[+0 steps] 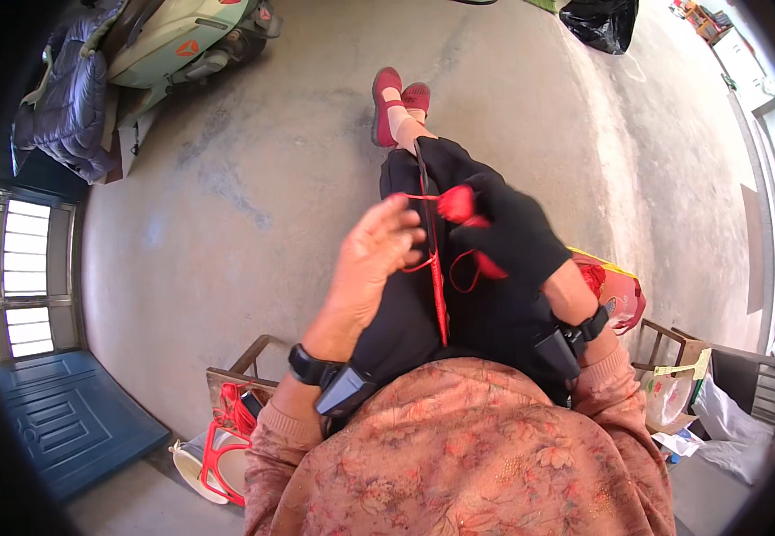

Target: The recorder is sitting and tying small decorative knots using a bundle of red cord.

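Observation:
A slim dark strip runs lengthwise over my lap, its near part wrapped in red cord. My right hand, in a black glove, is closed around a red bundle of cord. More red shows below its fingers, with a loose loop hanging there. From the bundle a thin strand crosses the strip toward the fingertips of my left hand. That bare hand is slightly blurred, its fingers bent and apart, just left of the strip. Whether its fingertips touch the strand is hard to make out.
Beside my left hip is a wooden seat frame with red items and a red-rimmed container. A red bag stands at my right. Farther off are a scooter, a black plastic bag and a blue door.

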A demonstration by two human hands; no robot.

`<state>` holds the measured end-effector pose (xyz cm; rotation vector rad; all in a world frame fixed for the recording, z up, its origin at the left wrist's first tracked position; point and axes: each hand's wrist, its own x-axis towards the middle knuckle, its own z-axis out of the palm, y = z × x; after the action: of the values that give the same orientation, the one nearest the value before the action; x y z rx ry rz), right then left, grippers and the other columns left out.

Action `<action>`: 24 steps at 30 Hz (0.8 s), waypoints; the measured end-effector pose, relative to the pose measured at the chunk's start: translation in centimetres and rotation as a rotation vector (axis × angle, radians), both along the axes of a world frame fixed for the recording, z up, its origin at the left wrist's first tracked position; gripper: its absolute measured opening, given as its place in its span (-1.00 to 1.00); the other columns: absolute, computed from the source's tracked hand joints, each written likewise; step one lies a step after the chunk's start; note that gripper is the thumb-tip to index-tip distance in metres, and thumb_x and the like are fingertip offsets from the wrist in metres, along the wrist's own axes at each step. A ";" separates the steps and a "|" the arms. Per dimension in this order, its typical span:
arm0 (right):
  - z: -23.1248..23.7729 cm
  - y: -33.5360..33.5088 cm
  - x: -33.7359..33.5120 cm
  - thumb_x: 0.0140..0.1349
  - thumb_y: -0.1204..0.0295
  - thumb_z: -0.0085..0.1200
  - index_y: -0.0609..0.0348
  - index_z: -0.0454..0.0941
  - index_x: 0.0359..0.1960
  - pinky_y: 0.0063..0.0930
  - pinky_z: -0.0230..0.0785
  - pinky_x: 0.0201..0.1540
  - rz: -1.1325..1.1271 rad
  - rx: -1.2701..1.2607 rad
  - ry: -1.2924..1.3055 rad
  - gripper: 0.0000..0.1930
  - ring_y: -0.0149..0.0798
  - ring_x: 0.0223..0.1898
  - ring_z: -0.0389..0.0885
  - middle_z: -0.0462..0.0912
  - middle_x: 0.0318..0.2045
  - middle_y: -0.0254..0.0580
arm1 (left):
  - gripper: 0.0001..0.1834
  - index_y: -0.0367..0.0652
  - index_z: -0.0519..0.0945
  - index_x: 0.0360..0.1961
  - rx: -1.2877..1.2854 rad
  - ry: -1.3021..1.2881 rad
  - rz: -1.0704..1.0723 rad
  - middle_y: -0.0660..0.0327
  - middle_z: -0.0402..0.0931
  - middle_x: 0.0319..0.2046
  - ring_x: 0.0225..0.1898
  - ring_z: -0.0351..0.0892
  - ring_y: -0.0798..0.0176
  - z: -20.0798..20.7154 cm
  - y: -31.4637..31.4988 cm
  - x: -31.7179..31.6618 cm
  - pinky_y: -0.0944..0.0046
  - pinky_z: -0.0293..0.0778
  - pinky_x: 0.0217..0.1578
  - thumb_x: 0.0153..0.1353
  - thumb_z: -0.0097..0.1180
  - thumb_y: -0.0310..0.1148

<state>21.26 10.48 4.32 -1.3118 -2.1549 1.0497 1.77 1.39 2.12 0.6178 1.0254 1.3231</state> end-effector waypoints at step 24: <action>4.2 -2.5 -2.1 -0.08 0.37 0.30 0.21 0.44 0.05 -0.31 0.24 0.24 0.202 0.542 0.140 -0.41 -0.02 0.11 0.48 0.56 -0.03 0.00 | -0.63 -0.31 0.43 -0.17 0.156 -0.002 0.061 0.21 0.46 -0.53 -0.49 0.46 0.39 10.0 -9.0 -5.6 0.40 0.44 -0.47 0.31 0.13 -0.16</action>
<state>19.11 7.97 8.49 -0.7623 -2.2735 0.5377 -3.79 -7.64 12.15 0.7069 0.9519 1.4666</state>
